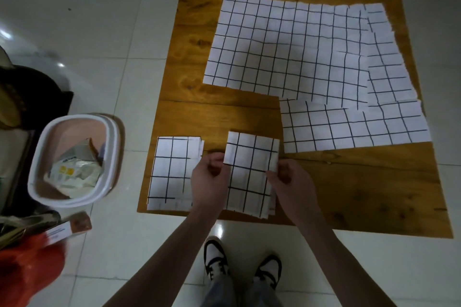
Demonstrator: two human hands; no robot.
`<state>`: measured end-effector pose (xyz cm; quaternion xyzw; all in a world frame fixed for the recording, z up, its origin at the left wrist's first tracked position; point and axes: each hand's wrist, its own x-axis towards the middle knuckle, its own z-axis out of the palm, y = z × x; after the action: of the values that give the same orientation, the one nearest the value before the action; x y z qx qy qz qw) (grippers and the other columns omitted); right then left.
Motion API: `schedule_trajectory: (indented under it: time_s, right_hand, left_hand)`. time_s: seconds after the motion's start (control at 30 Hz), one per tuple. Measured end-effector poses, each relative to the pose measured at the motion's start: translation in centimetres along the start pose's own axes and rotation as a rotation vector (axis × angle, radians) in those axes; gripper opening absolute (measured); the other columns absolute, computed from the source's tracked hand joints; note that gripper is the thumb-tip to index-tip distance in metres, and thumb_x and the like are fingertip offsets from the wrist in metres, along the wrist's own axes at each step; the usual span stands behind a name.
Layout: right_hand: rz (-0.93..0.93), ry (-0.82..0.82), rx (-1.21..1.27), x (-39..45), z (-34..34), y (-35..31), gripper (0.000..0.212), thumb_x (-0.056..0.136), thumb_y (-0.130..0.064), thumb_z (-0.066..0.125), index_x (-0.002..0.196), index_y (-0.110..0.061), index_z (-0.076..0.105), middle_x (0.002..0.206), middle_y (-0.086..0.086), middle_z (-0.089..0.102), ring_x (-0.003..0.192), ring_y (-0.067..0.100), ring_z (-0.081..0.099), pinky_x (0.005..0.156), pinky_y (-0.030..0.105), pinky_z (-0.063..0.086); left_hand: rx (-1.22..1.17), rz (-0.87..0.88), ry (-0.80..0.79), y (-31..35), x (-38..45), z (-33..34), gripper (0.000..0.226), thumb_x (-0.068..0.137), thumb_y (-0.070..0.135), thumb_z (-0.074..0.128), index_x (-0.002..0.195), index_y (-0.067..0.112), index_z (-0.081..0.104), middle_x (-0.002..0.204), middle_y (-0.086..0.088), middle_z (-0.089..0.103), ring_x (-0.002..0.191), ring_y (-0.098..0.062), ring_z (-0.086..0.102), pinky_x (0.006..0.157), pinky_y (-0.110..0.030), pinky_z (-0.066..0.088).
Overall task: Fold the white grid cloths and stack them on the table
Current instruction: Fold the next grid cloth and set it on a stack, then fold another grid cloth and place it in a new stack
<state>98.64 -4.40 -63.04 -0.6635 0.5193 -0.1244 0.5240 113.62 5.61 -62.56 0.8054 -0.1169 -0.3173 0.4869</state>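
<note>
A small folded white grid cloth [249, 174] is held over the near edge of the low wooden table [224, 114]. My left hand [209, 182] pinches its left edge and my right hand [289, 179] pinches its right edge. To its left a stack of folded grid cloths [172, 172] lies at the table's near left corner. A large spread grid cloth [287, 47] covers the far part of the table. Another grid cloth [354, 124] lies partly under it at the right, and more cloth shows along the right edge.
A white and pink waste bin [74, 159] with wrappers in it stands on the tiled floor left of the table. A red object [30, 269] and a small box [67, 229] sit at the lower left. My shoes [242, 266] stand just before the table.
</note>
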Motion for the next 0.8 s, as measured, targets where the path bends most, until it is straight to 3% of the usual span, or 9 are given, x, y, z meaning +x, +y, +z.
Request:
schedule_trajectory:
  time_s: [0.1,0.3,0.47,0.57,0.7,0.8]
  right_hand:
    - [-0.045,0.027,-0.052,0.1,1.0,0.1,0.012,0.098,-0.021,0.069,0.108,-0.024,0.063,0.091,-0.015,0.069,0.085,-0.012,0.065,0.066,0.006,0.051]
    - [-0.125,0.101,-0.186,0.1,2.8,0.1,0.014,0.097,-0.018,0.07,0.101,-0.027,0.061,0.082,-0.019,0.063,0.071,-0.004,0.063,0.068,0.007,0.05]
    - [-0.15,0.116,-0.225,0.1,3.5,0.5,0.017,0.097,-0.017,0.07,0.097,-0.029,0.059,0.08,-0.02,0.06,0.077,-0.004,0.062,0.067,0.006,0.047]
    - [-0.173,0.146,-0.312,0.4,3.8,0.7,0.016,0.096,-0.018,0.071,0.098,-0.029,0.06,0.079,-0.017,0.059,0.07,0.0,0.06,0.062,0.011,0.047]
    - [-0.169,0.177,-0.349,0.7,4.2,1.2,0.013,0.096,-0.019,0.071,0.102,-0.024,0.061,0.086,-0.007,0.06,0.077,0.009,0.059,0.068,0.026,0.054]
    - [-0.132,0.169,-0.37,0.8,4.3,1.3,0.015,0.095,-0.023,0.071,0.103,-0.025,0.059,0.09,-0.009,0.056,0.081,0.01,0.057,0.07,0.03,0.055]
  left_hand:
    - [0.103,0.047,0.038,-1.1,0.5,-0.2,0.012,0.101,0.014,0.063,0.103,0.024,0.069,0.085,0.005,0.069,0.07,-0.004,0.063,0.062,-0.023,0.052]
    - [0.33,0.111,0.071,-2.4,0.5,-0.7,0.016,0.096,0.014,0.067,0.109,0.024,0.067,0.093,0.012,0.066,0.087,-0.005,0.063,0.078,-0.025,0.053]
    - [0.38,0.128,0.048,-2.7,0.6,-0.9,0.017,0.095,0.01,0.067,0.103,0.024,0.064,0.091,0.011,0.062,0.086,-0.005,0.059,0.076,-0.023,0.049]
    - [0.41,0.136,0.025,-2.7,0.9,-0.9,0.016,0.093,0.008,0.067,0.101,0.021,0.063,0.09,0.008,0.061,0.084,-0.008,0.058,0.076,-0.025,0.049]
    - [0.402,0.097,0.0,-2.4,1.0,-0.8,0.018,0.093,0.006,0.066,0.103,0.02,0.062,0.093,0.006,0.06,0.085,-0.009,0.056,0.072,-0.019,0.041]
    - [0.399,0.087,-0.013,-2.1,0.8,-0.7,0.02,0.094,0.004,0.066,0.105,0.02,0.06,0.096,0.005,0.059,0.086,-0.008,0.055,0.071,-0.016,0.039]
